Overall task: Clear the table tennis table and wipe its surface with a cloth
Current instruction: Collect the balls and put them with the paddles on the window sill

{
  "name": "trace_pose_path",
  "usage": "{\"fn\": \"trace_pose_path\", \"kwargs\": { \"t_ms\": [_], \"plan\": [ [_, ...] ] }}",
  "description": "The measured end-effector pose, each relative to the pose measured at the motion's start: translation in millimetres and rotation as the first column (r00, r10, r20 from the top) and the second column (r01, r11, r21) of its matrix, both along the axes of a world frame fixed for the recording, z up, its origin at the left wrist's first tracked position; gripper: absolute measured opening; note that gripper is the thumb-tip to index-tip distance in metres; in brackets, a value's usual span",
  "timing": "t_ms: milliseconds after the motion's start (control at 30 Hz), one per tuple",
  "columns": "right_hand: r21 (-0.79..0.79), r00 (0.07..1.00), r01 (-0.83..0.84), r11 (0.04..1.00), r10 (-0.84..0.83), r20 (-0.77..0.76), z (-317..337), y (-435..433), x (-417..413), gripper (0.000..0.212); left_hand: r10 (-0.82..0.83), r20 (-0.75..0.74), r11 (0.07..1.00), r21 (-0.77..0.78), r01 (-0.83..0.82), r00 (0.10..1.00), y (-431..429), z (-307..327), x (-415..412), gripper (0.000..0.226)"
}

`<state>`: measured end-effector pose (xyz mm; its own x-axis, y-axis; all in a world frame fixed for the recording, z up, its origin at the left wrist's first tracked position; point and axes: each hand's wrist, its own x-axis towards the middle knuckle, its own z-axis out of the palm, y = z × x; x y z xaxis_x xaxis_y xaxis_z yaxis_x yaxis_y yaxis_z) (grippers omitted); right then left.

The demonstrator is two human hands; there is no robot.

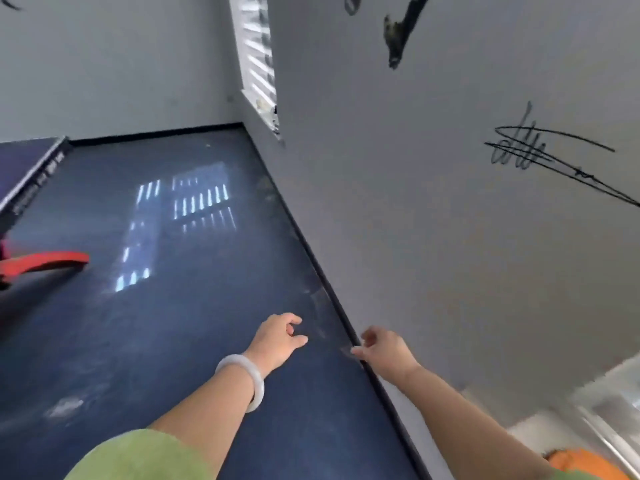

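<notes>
Dark blue table tennis desk [20, 161] stood at the far left edge; both hands were empty.

Nearest, a green sleeve [138, 455] and white bangle [242, 379] led to the left hand [277, 337], its fingers [294, 319] loosely curled, holding nothing, over the dark blue floor [173, 341]. The right hand [384, 351] hung equally slack beside the grey wall [450, 237]. Farther left, the desk's corner rose above a red curved base [45, 261].
</notes>
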<state>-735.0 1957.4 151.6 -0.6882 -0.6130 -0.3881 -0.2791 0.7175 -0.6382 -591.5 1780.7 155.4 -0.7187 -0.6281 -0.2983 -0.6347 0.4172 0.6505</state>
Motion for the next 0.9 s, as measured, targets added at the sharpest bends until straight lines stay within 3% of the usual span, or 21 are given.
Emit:
{"fn": "trace_pose_path", "kwargs": {
  "t_ms": [233,500,900],
  "plan": [
    [-0.031,0.935,-0.355,0.935,0.354,-0.031,19.7,-212.5,114.5,0.056,0.32,-0.036,0.948,0.012,-0.319,0.947,-144.3,28.1,168.1,0.044],
    [-0.108,0.749,-0.66,0.743,0.662,-0.028,30.8,-412.8,258.4,0.056,0.654,-0.092,0.751,-0.042,-0.659,0.751,-270.5,43.8,347.8,0.042],
    [-0.127,0.45,-0.889,0.44,0.89,-0.072,31.9,-654.0,345.1,0.06,0.86,-0.12,0.499,-0.002,-0.866,0.496,-434.5,30.9,419.2,0.043]
  ]
}}
